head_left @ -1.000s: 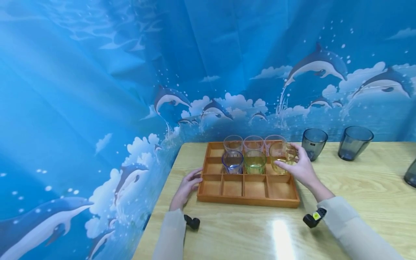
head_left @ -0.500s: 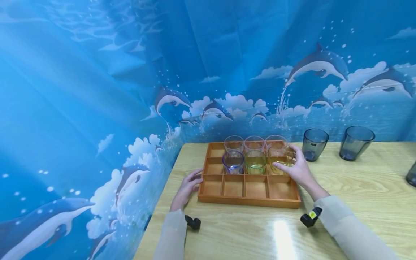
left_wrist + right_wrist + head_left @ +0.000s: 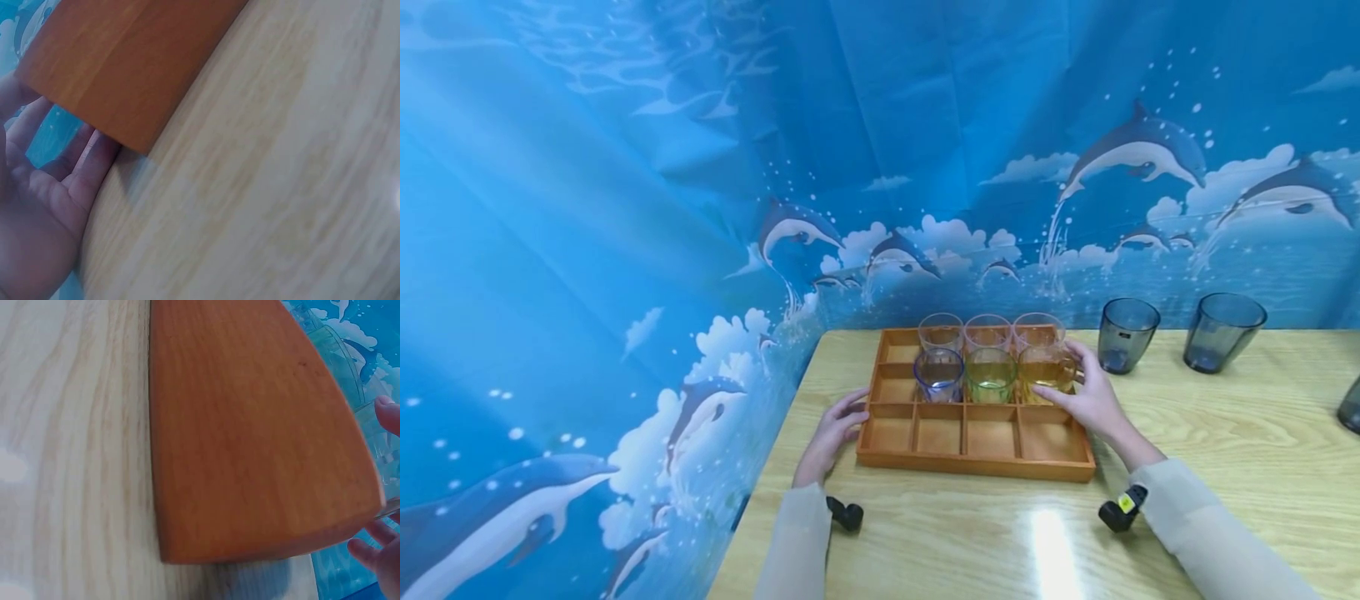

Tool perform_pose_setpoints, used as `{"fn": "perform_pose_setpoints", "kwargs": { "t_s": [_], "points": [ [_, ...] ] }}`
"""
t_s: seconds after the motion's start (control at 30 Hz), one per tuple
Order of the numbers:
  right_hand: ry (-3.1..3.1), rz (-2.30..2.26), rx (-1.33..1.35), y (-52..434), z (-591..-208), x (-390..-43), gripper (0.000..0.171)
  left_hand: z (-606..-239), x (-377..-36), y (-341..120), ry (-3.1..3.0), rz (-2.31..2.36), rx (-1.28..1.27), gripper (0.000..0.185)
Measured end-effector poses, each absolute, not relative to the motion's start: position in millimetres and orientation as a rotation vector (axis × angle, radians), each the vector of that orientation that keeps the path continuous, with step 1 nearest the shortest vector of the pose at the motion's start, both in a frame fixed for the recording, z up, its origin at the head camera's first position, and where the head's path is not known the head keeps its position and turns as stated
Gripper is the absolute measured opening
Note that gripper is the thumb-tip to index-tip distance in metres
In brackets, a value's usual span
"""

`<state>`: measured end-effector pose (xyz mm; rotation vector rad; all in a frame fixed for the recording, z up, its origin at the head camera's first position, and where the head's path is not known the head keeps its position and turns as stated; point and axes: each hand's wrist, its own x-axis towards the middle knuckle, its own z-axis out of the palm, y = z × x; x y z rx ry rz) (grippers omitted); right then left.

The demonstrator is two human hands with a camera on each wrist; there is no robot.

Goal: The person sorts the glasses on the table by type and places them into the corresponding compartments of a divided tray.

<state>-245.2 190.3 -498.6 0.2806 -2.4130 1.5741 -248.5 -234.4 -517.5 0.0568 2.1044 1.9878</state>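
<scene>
A brown wooden tray divided into compartments lies on the table. My right hand holds a yellow glass low in the right compartment of the middle row, thumb at its front and fingers behind. To its left in that row stand a green-tinted glass and a blue-rimmed glass. Three pale pinkish glasses, one of them a left-hand glass, fill part of the back row. My left hand rests its loosely bent fingers against the tray's left side; the left wrist view shows the fingers by the tray's corner.
Two dark grey-blue glasses, a nearer glass and a farther glass, stand right of the tray. Another dark glass is cut off by the right border. A dolphin-print curtain hangs behind the wooden table.
My right hand has lowered the yellow glass from above the tray into the right compartment of the middle row. The left hand has stayed at the tray's left side.
</scene>
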Motion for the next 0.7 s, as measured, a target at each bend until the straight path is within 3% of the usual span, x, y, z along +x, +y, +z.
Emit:
{"fn": "perform_pose_setpoints", "kwargs": {
  "t_s": [0.27, 0.7],
  "points": [
    [-2.406, 1.521, 0.321, 191.9, -503.1, -245.7, 0.086, -511.1, -245.6, -232.1, 2.124, 1.965, 0.061, 0.049],
    [-2.472, 1.543, 0.285, 199.4, -502.1, -238.6, 0.092, -511.5, -244.7, -232.4, 2.122, 1.970, 0.045, 0.048]
  ]
}}
